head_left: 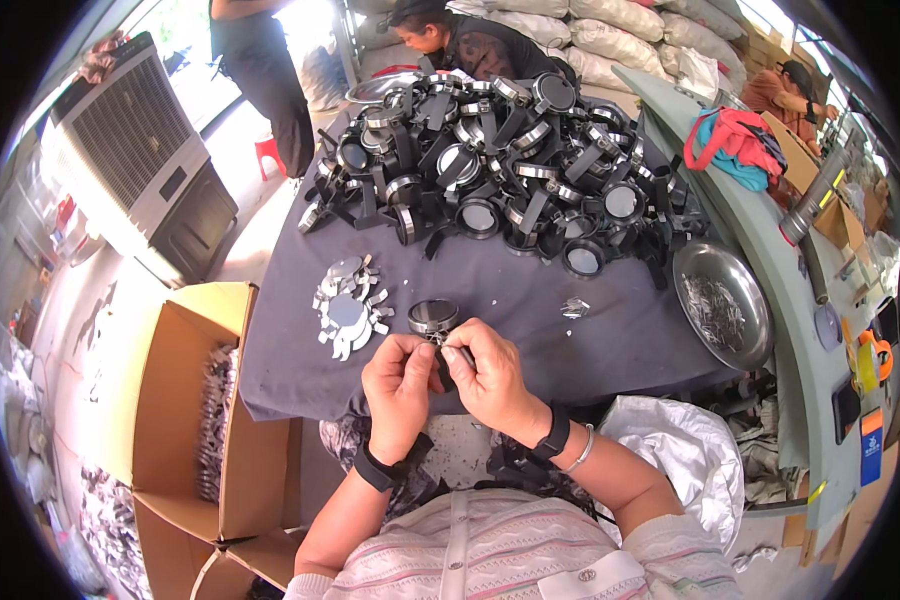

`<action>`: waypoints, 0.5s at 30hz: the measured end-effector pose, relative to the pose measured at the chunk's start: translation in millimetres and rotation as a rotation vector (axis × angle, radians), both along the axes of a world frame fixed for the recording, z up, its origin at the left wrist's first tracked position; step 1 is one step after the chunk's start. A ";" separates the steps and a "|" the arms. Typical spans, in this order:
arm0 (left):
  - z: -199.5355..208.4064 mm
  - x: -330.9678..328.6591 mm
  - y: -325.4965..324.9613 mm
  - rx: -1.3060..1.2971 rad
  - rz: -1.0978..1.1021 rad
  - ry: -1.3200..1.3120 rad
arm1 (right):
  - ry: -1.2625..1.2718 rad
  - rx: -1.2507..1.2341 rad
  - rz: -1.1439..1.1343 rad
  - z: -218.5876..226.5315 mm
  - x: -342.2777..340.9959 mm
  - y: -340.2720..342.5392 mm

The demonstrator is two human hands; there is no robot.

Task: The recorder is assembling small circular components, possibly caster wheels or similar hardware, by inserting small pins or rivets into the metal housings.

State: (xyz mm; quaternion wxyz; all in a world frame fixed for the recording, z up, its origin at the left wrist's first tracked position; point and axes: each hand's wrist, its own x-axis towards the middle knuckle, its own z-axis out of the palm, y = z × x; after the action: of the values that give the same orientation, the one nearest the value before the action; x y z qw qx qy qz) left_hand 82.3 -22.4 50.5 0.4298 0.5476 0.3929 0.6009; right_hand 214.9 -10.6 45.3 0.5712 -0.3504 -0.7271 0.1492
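Between my two hands, just over the near part of the cloth-covered table, is a round black part with a metal rim and a short black arm (433, 316). The fingers of my left hand (400, 372) pinch it from the left, near the base of its round head. My right hand (486, 368) grips the black arm from the right, thumb and forefinger close to the left fingertips. What lies exactly between the fingertips is too small to make out. Left of my hands lies a small pile of flat silvery discs with tabs (346, 310). A few small metal pins (574, 308) lie to the right.
A large heap of similar black round parts (490, 160) covers the table's far side. A steel bowl (760, 330) of thin metal pins stands at right. An open cardboard box (150, 400) is at left, a white sack (670, 440) at lower right. People are beyond the table.
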 end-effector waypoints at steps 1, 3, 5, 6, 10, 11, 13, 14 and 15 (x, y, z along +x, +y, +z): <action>-0.2 -0.8 0.7 -0.072 -0.045 -0.125 | 0.032 -0.026 0.013 0.2 -0.1 0.9; -7.7 -2.5 5.0 -0.066 -0.072 -0.206 | 0.000 -0.007 0.023 3.2 -0.7 -0.1; -7.9 -3.7 5.3 -0.061 -0.096 -0.288 | -0.033 0.011 0.036 4.0 -0.5 0.6; -3.4 -3.4 4.8 -0.119 -0.123 -0.367 | -0.060 -0.001 0.065 2.9 1.3 2.8; 4.3 -8.8 8.1 -0.253 -0.195 -0.479 | -0.178 -0.036 0.135 4.7 8.3 6.6; 4.9 -12.4 10.2 -0.255 -0.194 -0.480 | -0.179 -0.038 0.137 4.3 10.1 8.0; 5.6 -18.9 14.1 -0.351 -0.292 -0.492 | -0.335 -0.012 0.117 1.8 12.9 10.9; 7.7 -18.9 14.7 -0.381 -0.277 -0.429 | -0.335 -0.015 0.119 1.1 13.4 11.6; 7.5 -19.7 16.4 -0.382 -0.273 -0.432 | -0.352 0.018 0.122 0.9 13.3 12.8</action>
State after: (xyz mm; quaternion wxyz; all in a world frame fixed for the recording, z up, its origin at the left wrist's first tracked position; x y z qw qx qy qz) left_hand 62.6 -6.1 57.9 0.6750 0.3645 0.3212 0.5553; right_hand 228.2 2.2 46.2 0.4282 -0.3211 -0.8371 0.1132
